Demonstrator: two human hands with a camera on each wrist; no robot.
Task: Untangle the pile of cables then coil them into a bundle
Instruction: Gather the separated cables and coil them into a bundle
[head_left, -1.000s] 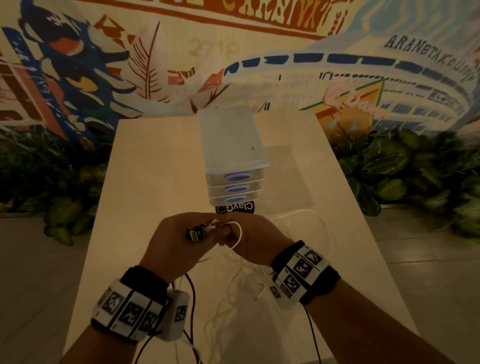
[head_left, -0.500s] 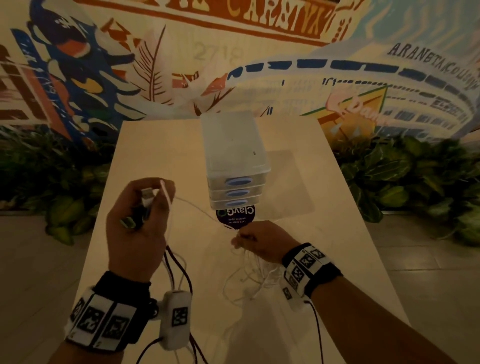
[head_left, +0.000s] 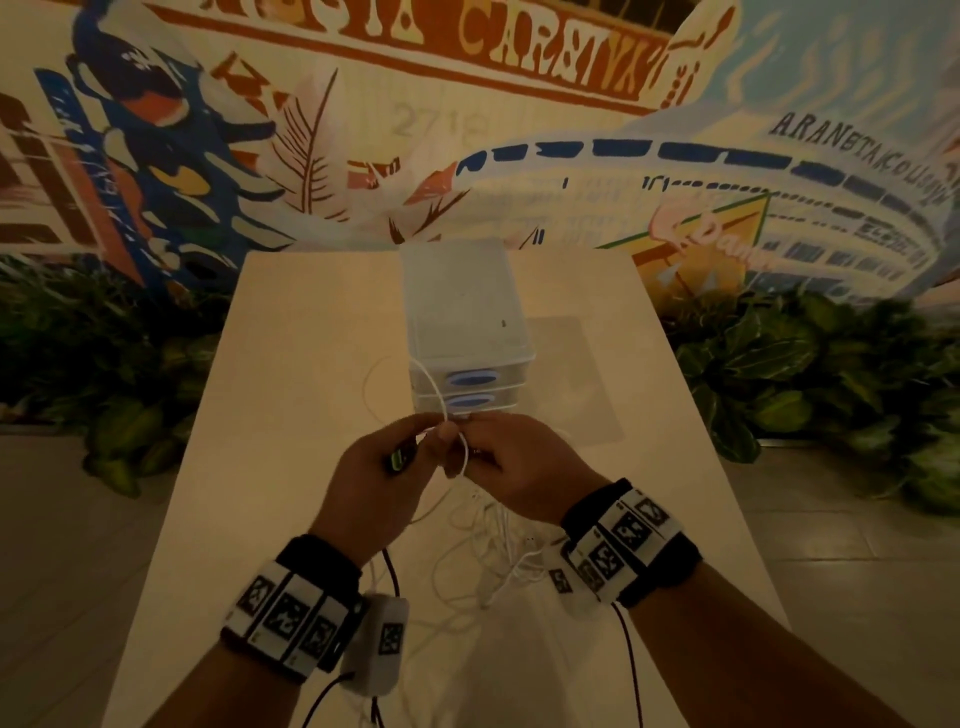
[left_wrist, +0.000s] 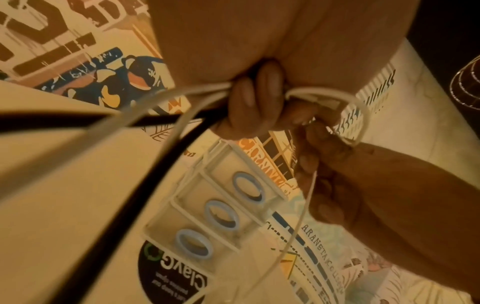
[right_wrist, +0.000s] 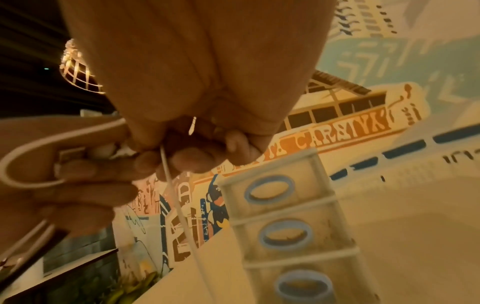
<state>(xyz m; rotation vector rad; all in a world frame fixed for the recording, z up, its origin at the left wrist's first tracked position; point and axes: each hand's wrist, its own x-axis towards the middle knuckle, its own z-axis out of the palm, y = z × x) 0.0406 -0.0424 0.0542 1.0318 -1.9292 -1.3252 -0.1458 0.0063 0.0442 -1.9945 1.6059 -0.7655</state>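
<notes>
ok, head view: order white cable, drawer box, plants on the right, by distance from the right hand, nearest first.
From the right hand:
1. white cable, pinched in its fingers, at the left hand.
2. drawer box, just beyond, mid-table.
3. plants, off the table, far right.

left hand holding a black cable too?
Yes: the left hand grips a black cable together with white cable.

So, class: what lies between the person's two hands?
A white cable loop, held by the left hand and right hand; the head view shows it.
</notes>
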